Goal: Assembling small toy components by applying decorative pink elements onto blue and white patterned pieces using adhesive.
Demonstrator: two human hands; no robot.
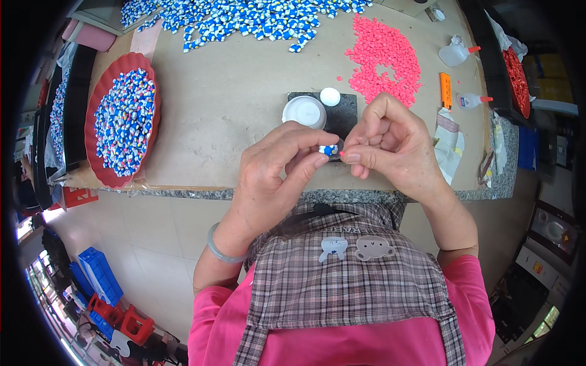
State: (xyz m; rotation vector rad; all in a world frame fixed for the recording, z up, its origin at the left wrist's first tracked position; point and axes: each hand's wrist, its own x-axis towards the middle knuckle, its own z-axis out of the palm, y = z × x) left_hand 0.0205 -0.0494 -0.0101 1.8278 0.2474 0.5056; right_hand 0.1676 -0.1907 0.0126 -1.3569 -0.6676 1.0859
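Currently | blue-and-white piece [328,150] pinched by half-curled left hand [262,163] | pink bit [342,155] pinched by curled right hand [398,146]

This view comes from the left of 2 fisheye cameras worn on the head, looking steeply down and forward, upright and unmirrored. The wearer's apron [348,293] sits close below, between 5 and 6 o'clock; the surface [201,110] spreads across 12. The fingers [296,140] work near mid-frame, slightly toward 1 o'clock. Floor [152,250] shows farther off toward 8, where straight edges bend.
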